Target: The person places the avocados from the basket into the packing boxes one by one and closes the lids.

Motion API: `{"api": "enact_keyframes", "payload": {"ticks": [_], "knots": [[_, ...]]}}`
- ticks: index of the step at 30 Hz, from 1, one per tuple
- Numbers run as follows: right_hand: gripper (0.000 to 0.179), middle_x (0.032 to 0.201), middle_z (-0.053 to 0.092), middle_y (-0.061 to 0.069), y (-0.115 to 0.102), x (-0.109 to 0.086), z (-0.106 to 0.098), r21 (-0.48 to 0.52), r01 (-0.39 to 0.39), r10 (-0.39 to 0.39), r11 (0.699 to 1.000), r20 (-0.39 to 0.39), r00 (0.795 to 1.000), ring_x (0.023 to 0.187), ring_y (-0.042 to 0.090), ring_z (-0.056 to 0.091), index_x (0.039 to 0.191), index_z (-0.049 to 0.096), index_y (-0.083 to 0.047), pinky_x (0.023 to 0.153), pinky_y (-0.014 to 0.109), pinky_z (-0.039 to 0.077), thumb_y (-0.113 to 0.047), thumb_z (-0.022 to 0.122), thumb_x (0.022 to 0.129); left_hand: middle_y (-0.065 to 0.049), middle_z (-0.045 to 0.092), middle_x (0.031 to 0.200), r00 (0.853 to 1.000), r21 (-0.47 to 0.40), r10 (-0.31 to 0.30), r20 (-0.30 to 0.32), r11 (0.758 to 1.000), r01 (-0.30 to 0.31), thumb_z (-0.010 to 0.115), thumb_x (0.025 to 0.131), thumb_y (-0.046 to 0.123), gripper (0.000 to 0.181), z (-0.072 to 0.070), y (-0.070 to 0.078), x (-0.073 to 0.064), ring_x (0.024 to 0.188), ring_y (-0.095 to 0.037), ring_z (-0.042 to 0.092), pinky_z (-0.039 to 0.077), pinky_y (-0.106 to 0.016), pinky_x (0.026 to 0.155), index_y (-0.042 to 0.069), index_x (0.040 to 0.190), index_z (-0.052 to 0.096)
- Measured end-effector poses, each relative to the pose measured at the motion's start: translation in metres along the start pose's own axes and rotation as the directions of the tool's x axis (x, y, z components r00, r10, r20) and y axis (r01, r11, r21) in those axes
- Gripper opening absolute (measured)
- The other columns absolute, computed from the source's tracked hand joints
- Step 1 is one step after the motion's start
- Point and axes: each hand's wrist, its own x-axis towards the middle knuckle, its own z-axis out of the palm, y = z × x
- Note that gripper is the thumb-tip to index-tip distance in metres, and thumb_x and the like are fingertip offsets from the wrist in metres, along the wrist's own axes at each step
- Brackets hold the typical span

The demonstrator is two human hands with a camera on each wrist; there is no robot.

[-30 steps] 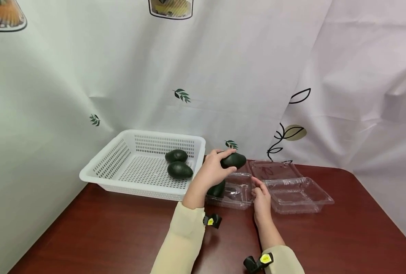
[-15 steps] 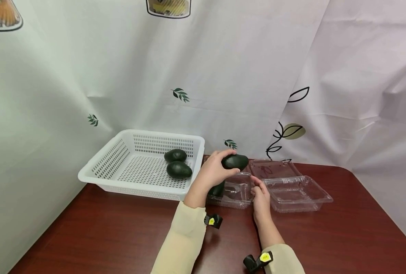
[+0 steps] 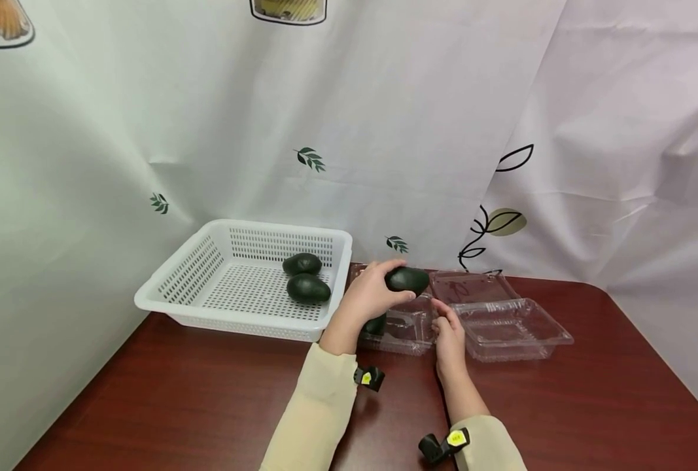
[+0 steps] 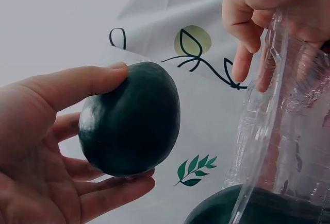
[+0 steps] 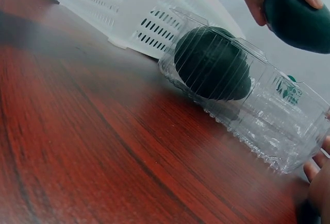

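My left hand (image 3: 372, 294) holds a dark green avocado (image 3: 407, 280) between thumb and fingers, above a clear plastic clamshell box (image 3: 410, 330). In the right wrist view, another avocado (image 5: 211, 64) lies inside that box at the end near the basket; the left arm partly covers it in the head view. My right hand (image 3: 450, 333) is at the box's right end, its fingers gripping the rim, as the left wrist view shows the fingers (image 4: 242, 64) at the plastic edge. The box's lid lies folded open behind, largely hidden by the left hand.
A white slotted basket (image 3: 207, 314) stands to the left with two avocados (image 3: 307, 288) in its right part. To the right of the hands sits a second clear box (image 3: 510, 330), its lid (image 3: 472, 288) open toward the back. A printed white cloth (image 3: 413, 131) hangs behind the brown table (image 3: 207, 392).
The left hand has shifted slightly to the right with its avocado, still above the box. The right hand stays at the box's end. The head view has tipped a little.
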Motion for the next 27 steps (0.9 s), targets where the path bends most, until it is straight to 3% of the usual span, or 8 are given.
{"api": "enact_keyframes", "payload": {"ticks": [5, 14, 23, 27], "knots": [[0.046, 0.136, 0.042, 0.013, 0.000, 0.001, 0.001, 0.011, 0.007, -0.007, 1.000, -0.017, 1.000, 0.121, 0.018, 0.037, 0.130, 0.047, 0.006, 0.082, 0.022, 0.035, 0.005, 0.033, 0.086, -0.005, 0.050, 0.124, 1.000, 0.040, 0.000, -0.005, 0.999, 0.001, 0.072, 0.078, 0.042, 0.060, 0.005, 0.000, 0.001, 0.098, -0.022, 0.055, 0.045, -0.039, 0.079, 0.027, 0.132, 0.050], [0.047, 0.135, 0.042, 0.015, 0.000, -0.001, 0.003, 0.008, 0.016, -0.016, 1.000, -0.021, 1.000, 0.121, 0.019, 0.037, 0.130, 0.047, 0.007, 0.084, 0.024, 0.034, 0.006, 0.033, 0.085, -0.001, 0.060, 0.114, 0.999, 0.188, -0.044, 0.008, 0.981, 0.042, 0.073, 0.074, 0.048, 0.059, 0.017, -0.004, 0.005, 0.098, -0.023, 0.052, 0.045, -0.036, 0.073, 0.025, 0.125, 0.055], [0.048, 0.134, 0.044, 0.014, 0.001, 0.000, 0.002, 0.008, 0.021, -0.021, 1.000, -0.016, 1.000, 0.121, 0.021, 0.037, 0.129, 0.048, 0.005, 0.081, 0.022, 0.034, 0.006, 0.032, 0.084, -0.002, 0.059, 0.108, 0.995, 0.175, -0.065, 0.078, 0.983, 0.051, 0.074, 0.074, 0.045, 0.058, 0.025, -0.007, 0.007, 0.091, -0.021, 0.051, 0.044, -0.037, 0.072, 0.022, 0.123, 0.054], [0.049, 0.134, 0.043, 0.011, 0.001, 0.001, 0.001, -0.002, 0.006, -0.006, 1.000, -0.015, 1.000, 0.119, 0.018, 0.038, 0.130, 0.048, 0.003, 0.080, 0.022, 0.034, 0.005, 0.032, 0.084, -0.002, 0.061, 0.104, 0.994, 0.222, -0.059, 0.093, 0.974, 0.037, 0.074, 0.074, 0.045, 0.056, 0.029, -0.007, 0.008, 0.087, -0.020, 0.051, 0.042, -0.038, 0.074, 0.022, 0.121, 0.054]]}}
